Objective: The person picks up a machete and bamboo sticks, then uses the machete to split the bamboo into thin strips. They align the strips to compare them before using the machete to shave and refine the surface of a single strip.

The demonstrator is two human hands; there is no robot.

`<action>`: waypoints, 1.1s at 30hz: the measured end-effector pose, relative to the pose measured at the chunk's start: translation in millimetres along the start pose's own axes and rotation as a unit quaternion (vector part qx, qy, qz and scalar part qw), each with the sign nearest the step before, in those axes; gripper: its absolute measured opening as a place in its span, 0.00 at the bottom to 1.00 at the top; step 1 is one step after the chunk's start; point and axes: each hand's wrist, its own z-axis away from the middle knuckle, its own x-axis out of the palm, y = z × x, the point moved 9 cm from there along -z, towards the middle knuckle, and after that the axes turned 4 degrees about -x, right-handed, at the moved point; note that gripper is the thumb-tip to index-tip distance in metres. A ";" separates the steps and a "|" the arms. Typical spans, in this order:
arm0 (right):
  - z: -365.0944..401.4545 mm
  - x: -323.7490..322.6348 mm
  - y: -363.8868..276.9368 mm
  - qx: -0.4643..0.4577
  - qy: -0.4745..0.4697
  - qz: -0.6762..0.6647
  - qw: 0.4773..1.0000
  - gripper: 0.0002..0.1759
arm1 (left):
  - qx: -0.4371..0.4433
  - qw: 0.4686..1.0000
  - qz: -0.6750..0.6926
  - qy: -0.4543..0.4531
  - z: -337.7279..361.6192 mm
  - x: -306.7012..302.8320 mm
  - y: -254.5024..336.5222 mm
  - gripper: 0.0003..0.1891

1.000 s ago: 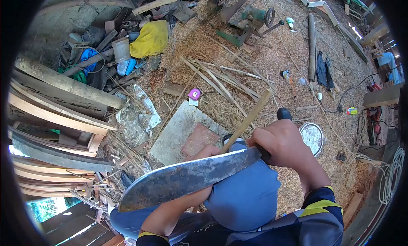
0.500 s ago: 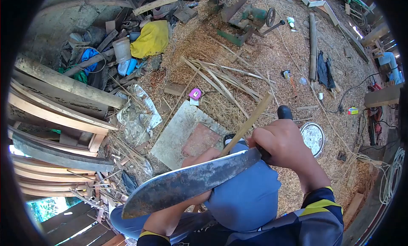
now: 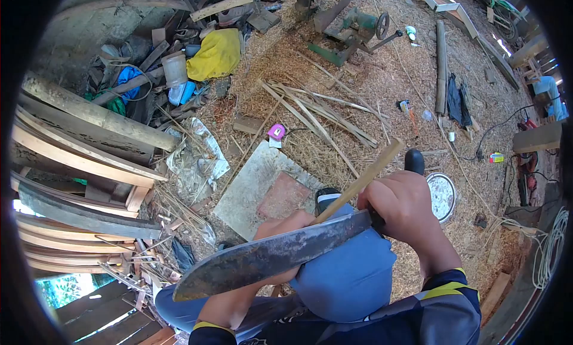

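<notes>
My right hand [image 3: 399, 205] is wrapped round the black handle [image 3: 414, 161] of a machete. Its broad, dark-stained blade [image 3: 268, 252] stretches leftward over my knee and forearm, with the rounded tip at lower left. Behind the blade, my left hand [image 3: 285, 224] is closed on a thin bamboo strip [image 3: 358, 179], which slants up to the right past my right-hand knuckles. Near my left hand, the machete's upper edge crosses the lower end of the strip. The blade covers part of my left hand and wrist.
A pale slab [image 3: 243, 196] lies on the shaving-covered floor, near a pink tape measure [image 3: 276, 131] and loose wooden strips [image 3: 319, 115]. At right is a round white lid [image 3: 440, 197]. Curved boards [image 3: 83, 160] are stacked at left; a green metal machine [image 3: 349, 32] stands ahead.
My right hand and the machete have shifted slightly right. The bamboo strip's upper end has also moved right and a little down, still in my left hand.
</notes>
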 end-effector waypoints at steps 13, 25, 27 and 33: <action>9.5 -4.9 -1.3 0.030 0.014 0.059 0.998 0.12 | -0.065 0.997 -0.016 -0.040 6.5 5.3 -13.9 0.15; 3.9 25.8 10.6 0.025 -0.106 -0.071 0.991 0.10 | -0.086 0.992 0.094 0.002 1.1 8.4 -20.8 0.12; 2.1 29.6 10.9 0.019 -0.118 -0.077 0.990 0.10 | -0.104 0.981 0.162 -0.004 0.0 8.5 -14.5 0.12; 0.4 33.5 11.5 0.018 -0.124 -0.079 0.989 0.10 | -0.089 0.977 0.193 0.010 -3.3 2.3 -3.3 0.10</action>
